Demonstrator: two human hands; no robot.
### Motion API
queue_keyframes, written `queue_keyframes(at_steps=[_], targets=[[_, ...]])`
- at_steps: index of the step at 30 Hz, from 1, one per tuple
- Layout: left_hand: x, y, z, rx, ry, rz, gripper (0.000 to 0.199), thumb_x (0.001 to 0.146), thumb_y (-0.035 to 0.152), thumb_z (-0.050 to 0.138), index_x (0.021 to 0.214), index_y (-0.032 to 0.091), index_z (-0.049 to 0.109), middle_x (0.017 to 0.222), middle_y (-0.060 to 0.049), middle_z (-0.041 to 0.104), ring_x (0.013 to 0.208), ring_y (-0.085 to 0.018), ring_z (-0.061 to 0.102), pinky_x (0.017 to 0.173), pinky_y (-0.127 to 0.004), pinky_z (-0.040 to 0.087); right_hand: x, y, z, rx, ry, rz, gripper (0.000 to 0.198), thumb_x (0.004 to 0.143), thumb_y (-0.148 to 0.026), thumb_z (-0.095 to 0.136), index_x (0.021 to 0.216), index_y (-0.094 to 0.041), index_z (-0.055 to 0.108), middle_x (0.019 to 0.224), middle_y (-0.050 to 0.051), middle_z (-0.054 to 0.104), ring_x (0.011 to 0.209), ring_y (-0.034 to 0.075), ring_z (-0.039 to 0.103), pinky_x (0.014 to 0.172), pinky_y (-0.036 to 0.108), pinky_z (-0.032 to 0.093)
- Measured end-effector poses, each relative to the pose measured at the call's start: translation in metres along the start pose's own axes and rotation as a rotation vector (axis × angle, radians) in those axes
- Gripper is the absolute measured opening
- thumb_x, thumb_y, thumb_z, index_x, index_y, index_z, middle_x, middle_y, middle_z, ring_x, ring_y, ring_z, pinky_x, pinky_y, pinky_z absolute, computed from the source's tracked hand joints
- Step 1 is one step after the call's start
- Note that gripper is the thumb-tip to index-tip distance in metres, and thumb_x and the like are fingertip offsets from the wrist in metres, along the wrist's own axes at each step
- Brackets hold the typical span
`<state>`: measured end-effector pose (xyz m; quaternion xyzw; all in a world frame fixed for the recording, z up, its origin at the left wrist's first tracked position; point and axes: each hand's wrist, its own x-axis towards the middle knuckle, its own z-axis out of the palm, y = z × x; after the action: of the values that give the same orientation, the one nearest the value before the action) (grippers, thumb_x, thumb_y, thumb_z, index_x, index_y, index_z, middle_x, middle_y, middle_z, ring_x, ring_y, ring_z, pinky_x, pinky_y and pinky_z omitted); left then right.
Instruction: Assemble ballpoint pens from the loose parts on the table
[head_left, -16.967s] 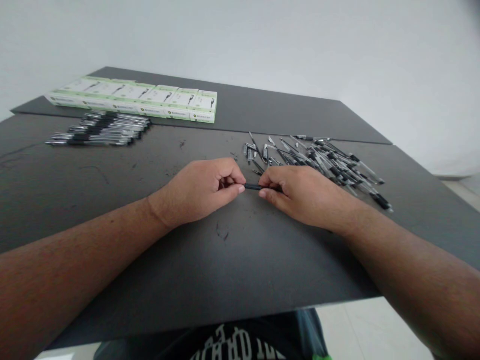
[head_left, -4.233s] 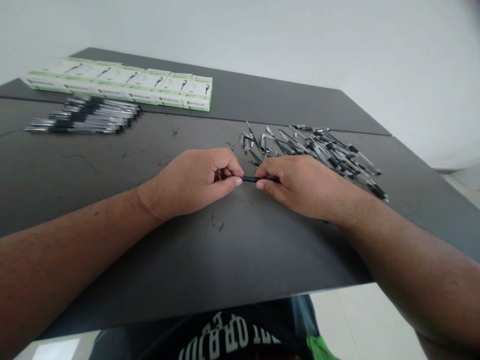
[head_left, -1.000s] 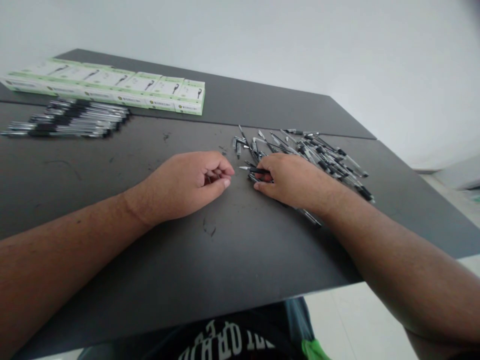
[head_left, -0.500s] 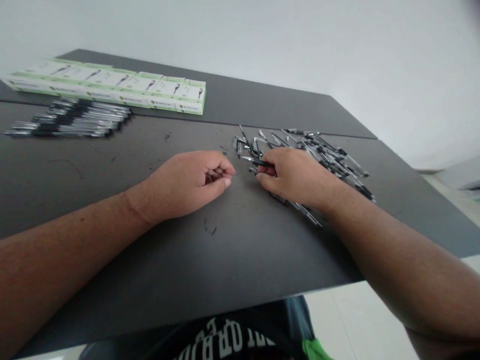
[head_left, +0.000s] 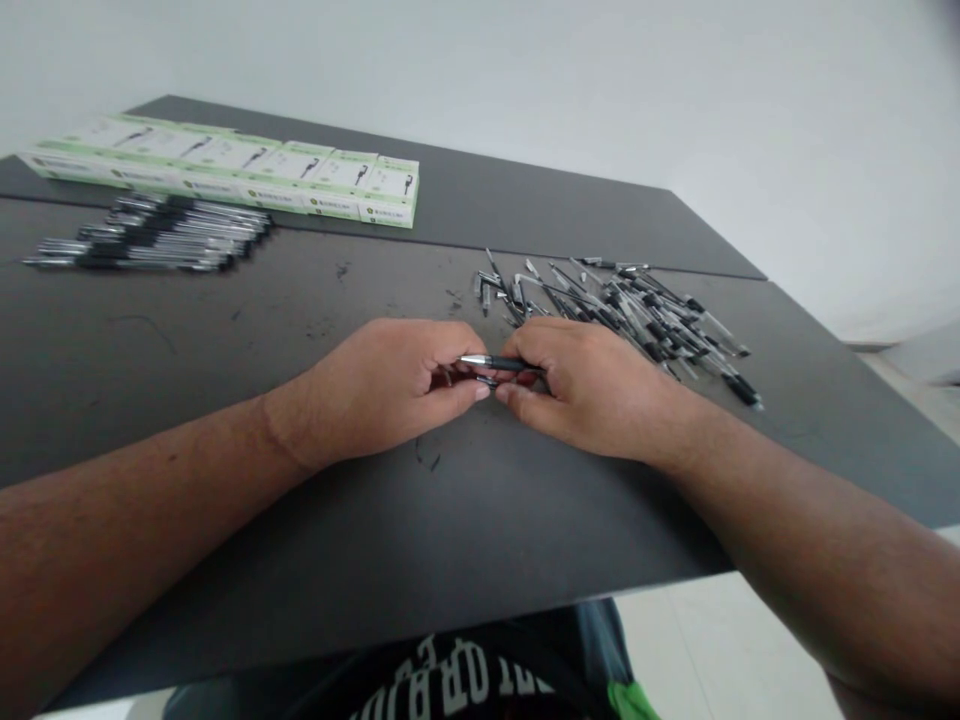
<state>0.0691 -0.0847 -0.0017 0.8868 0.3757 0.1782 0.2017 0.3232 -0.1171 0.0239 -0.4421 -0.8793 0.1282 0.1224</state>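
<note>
My left hand [head_left: 401,385] and my right hand [head_left: 589,385] meet above the table, with fingertips almost together. A pen [head_left: 499,362] with a black grip and a silver tip is in my right hand, its tip pointing left past my left fingers. Just below the pen, a small dark shiny piece [head_left: 487,381] shows between my two thumbs. Which hand bears it, and what it is, I cannot make out. The fingers of my left hand are curled and closed, their inner side hidden.
A loose pile of pens and pen parts [head_left: 660,320] spreads behind my right hand. At the left lies a neat row of pens [head_left: 165,235], in front of a line of green-and-white boxes [head_left: 322,180]. Dark marks dot the grey table [head_left: 420,560].
My right hand has moved left and slightly nearer to me, away from the pile, with the pen. It now meets my left hand, which has shifted slightly right.
</note>
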Motion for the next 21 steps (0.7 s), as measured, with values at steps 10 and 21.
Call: queue_keyframes(at_steps=[10,21], targets=[[0.003,-0.011,0.003,-0.287,0.174,-0.115,0.021,0.092,0.045,0.073,0.100,0.027,0.078,0.084,-0.002,0.084,0.077,-0.022,0.078,0.073,-0.035,0.058,-0.001,0.006,-0.011,0.084,0.136,0.045,0.034,0.118,-0.045,0.051,0.110,-0.023,0.075,0.101,0.009,0.080,0.093,0.027,0.069,0.087,0.038,0.048],[0.006,-0.014,0.002,-0.531,0.314,-0.264,0.016,0.096,0.041,0.075,0.101,0.025,0.074,0.091,-0.005,0.088,0.077,-0.025,0.084,0.074,-0.042,0.071,0.001,0.010,-0.012,-0.066,0.151,0.147,0.028,0.112,-0.033,0.057,0.110,-0.024,0.084,0.098,0.008,0.084,0.090,0.027,0.072,0.084,0.037,0.048]])
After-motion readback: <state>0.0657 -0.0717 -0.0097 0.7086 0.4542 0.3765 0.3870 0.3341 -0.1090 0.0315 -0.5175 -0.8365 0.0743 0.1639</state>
